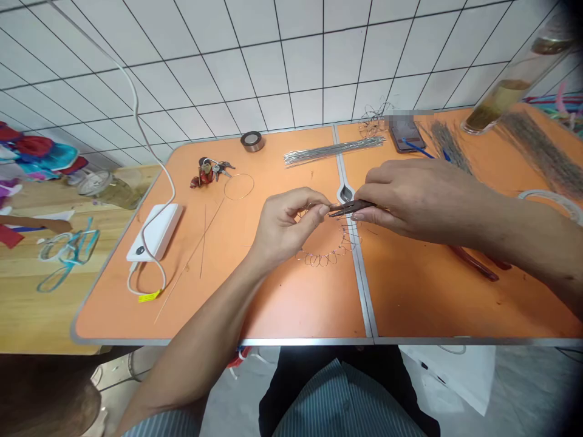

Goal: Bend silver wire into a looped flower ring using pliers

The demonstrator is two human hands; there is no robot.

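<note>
Smooth orange bench [273, 303]: left hand [282, 227] fingers pinch thin looped silver wire [325, 258]; at three o'clock, right hand [410, 194] fingers clamp dark metal pliers [350, 207].

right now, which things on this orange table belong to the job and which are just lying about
In use: left hand, looped thin silver wire, right hand, dark metal pliers.
Lying about: white rectangular power bank, bunch of metal keys, silver tape roll, dark phone.

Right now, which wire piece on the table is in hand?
The looped wire chain, pinched by the left hand and by pliers in the right hand; the straight bundle and plain ring lie untouched.
</note>
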